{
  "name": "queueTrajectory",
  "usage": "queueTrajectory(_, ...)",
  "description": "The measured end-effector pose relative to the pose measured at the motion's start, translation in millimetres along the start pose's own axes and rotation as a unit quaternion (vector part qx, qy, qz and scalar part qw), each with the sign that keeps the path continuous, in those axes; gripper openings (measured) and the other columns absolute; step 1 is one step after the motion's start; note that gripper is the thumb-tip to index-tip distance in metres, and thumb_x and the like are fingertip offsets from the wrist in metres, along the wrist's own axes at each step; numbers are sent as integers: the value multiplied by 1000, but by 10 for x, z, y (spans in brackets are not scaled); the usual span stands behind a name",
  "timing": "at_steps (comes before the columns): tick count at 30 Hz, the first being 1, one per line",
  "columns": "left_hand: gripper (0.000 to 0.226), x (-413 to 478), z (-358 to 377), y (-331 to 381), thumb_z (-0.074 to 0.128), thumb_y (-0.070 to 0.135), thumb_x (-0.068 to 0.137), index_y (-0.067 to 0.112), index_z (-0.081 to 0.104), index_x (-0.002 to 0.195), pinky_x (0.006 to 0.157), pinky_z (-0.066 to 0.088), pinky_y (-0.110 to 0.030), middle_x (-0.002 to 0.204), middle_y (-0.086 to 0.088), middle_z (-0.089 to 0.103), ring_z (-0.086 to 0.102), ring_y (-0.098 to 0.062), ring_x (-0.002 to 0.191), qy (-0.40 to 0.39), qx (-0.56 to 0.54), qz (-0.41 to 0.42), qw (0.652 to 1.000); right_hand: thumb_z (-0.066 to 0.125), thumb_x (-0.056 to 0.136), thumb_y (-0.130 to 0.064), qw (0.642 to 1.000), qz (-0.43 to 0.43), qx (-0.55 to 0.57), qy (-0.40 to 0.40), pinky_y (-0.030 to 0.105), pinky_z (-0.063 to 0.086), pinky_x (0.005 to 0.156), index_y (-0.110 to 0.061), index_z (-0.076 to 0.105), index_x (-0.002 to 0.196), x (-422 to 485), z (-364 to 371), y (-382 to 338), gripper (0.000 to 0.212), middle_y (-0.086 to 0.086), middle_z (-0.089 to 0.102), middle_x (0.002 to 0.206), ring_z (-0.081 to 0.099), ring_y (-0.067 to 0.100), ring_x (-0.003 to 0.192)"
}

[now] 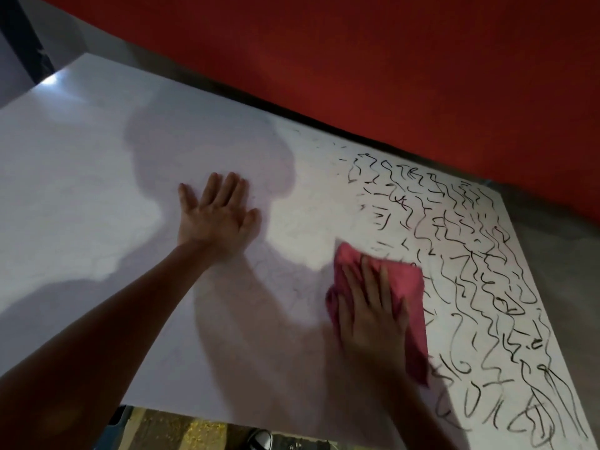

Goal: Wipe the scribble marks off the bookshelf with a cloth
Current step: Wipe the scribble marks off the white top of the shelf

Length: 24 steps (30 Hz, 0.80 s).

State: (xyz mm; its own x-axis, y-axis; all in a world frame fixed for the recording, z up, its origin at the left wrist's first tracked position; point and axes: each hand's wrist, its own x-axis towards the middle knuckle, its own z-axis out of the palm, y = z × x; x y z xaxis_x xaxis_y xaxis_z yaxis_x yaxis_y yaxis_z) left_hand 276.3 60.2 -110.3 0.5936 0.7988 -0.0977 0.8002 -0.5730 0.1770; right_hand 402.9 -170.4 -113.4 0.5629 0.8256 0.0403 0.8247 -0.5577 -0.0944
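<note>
Head view: flat-fingered, my right grip (370,310) presses the pink fabric cloth (409,282); I should overlap firm strokes across the black scribble marks (480,254).

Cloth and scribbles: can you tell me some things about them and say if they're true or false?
1. The cloth is pink. True.
2. The left hand holds the cloth. False: it lies flat on the bare shelf; the right hand presses the cloth.
3. The scribbles are to the right of the cloth. True.
4. The scribbles are green. False: they are black.
</note>
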Motion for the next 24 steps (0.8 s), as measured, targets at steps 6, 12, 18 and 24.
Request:
queueTrajectory(6,78,20,11,-16,-1,55,83,22,3,154,113,-4,-57,162,4,-3,-6,-19,148,5,-4,-3,1000,24,94,-46,1000,-14,-5,-19,62,32,103,-29,49,139,-22,22,-61,54,1,43,148,38,25,137)
queueTrajectory(12,78,19,21,-6,0,56,82,25,2,154,114,-3,-55,161,6,-4,-6,-16,148,4,4,-11,1000,15,100,-47,990,94,56,-88,63,1,113,-41,7,151,1417,-41,-121,51,-11,-5,161,-9,19,147)
queueTrajectory(18,93,18,32,-23,-15,63,70,28,1,154,114,-3,-54,161,8,-5,-7,-14,148,1,6,-13,1000,20,90,-50,999,-48,3,-8,62,25,107,-35,36,144,655,56,-50,59,-4,31,155,25,22,144)
queueTrajectory(24,93,57,9,2,-15,66,68,31,-1,153,114,-4,-55,160,11,-8,-8,-13,148,4,1,-21,1000,33,88,-44,997,-73,9,15,60,34,101,-34,45,137,410,51,162,52,-4,46,146,34,21,136)
